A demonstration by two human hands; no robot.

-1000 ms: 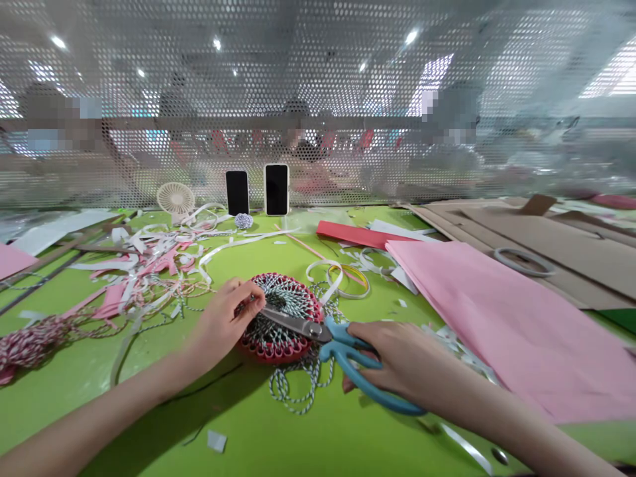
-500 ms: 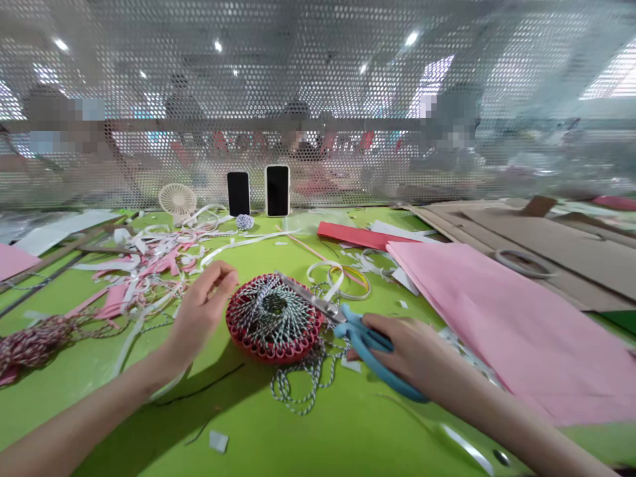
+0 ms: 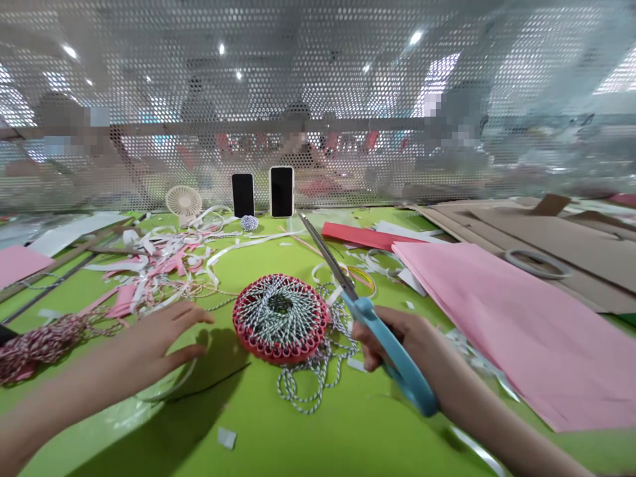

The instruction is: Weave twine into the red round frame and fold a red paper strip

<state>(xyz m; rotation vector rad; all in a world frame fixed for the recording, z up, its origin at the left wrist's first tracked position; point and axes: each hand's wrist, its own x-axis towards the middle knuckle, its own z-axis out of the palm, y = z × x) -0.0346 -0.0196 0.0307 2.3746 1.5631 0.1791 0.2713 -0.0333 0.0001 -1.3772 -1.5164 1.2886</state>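
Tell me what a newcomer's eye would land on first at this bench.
The red round frame laced with grey-and-white twisted cord stands out at the middle of the green table. Just right of it, the right hand holds the blue-handled scissors, blades pointing away. A large pink paper sheet lies further right, and a tangle of pink and white paper strips lies beyond the open left hand.

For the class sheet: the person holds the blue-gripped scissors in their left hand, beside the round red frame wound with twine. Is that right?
Not quite: the head view shows the scissors in the right hand, not the left. The rest stands: they are beside the round red frame wound with twine.
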